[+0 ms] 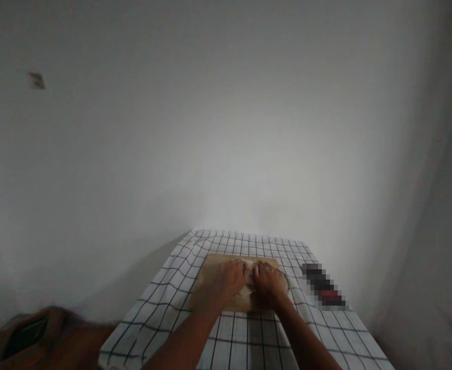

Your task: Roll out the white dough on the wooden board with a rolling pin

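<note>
My left hand and my right hand lie side by side, palms down, on a tan wooden board in the middle of the table. Between and under the fingers shows a small pale, whitish thing, pressed flat against the board; the picture is too blurred to name it. Both hands press on it with fingers bent forward. The board rests on a white cloth with a black grid pattern.
A dark object with a red part, blurred out, lies on the cloth right of the board. The table stands against a plain white wall. A brown shape sits low at the left, off the table.
</note>
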`<state>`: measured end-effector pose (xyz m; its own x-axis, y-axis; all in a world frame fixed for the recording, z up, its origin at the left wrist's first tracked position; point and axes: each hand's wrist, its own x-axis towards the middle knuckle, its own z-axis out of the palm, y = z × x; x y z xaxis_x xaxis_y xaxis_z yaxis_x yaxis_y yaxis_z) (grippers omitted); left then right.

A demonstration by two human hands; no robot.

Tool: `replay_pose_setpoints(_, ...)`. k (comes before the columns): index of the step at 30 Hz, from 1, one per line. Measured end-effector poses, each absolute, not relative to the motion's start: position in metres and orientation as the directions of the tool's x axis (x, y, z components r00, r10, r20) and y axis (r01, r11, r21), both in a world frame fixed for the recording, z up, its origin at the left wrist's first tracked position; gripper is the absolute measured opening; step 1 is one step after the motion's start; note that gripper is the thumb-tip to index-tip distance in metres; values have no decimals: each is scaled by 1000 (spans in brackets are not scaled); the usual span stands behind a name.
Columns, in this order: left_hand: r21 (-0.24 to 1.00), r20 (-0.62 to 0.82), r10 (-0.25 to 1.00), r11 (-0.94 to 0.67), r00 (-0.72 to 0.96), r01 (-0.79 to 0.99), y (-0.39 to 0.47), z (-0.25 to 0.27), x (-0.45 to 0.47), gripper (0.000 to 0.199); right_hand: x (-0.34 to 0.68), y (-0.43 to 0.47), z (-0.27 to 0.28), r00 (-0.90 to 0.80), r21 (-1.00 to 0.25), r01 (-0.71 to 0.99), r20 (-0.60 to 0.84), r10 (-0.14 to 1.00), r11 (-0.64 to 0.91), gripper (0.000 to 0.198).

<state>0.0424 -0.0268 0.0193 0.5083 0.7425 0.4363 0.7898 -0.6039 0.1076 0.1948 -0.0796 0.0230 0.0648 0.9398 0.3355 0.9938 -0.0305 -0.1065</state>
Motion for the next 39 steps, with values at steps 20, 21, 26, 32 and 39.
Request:
replay_pose_setpoints(20,92,328,779,-590,535,802,1,39,58,50,202,-53,35,85,-14,996,244,966,-85,41)
replay_pose_setpoints(21,96,333,778,-590,532,802,0,38,58,47,202,-55,36,79,-9,997,242,967,-79,40)
replay_pose_setpoints(26,98,370,766,-595,526,797,-3,29,56,40,201,-64,36,7,0,1000,268,963,-7,37)
replay_pose_setpoints(32,112,444,724,-630,528,768,-8,17,52,41,197,-73,28,37,-79,997,308,951,-13,39)
replay_pose_setpoints(39,121,457,716,-638,528,760,-18,13,46,33,192,-87,24,74,-122,992,380,922,-29,40)
